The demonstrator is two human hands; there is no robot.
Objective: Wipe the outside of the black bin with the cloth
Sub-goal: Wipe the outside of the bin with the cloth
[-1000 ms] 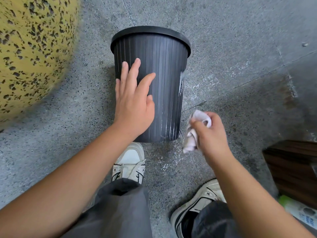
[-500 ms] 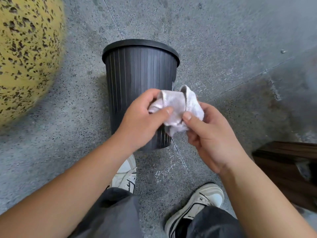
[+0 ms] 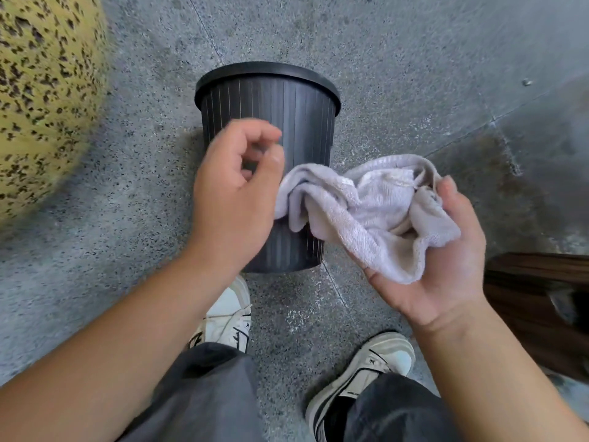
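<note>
The left hand and the cloth cover the middle of the black bin, so its near wall shows only in strips; its inside is out of sight. The left fingers are smeared with motion, and whether they touch the cloth's left end cannot be told. The cloth hides most of the right hand fingers. The yellow speckled object at far left is blurred and cut by the edge. The dark wooden piece runs off the right edge. Trouser legs hide part of both shoes
</note>
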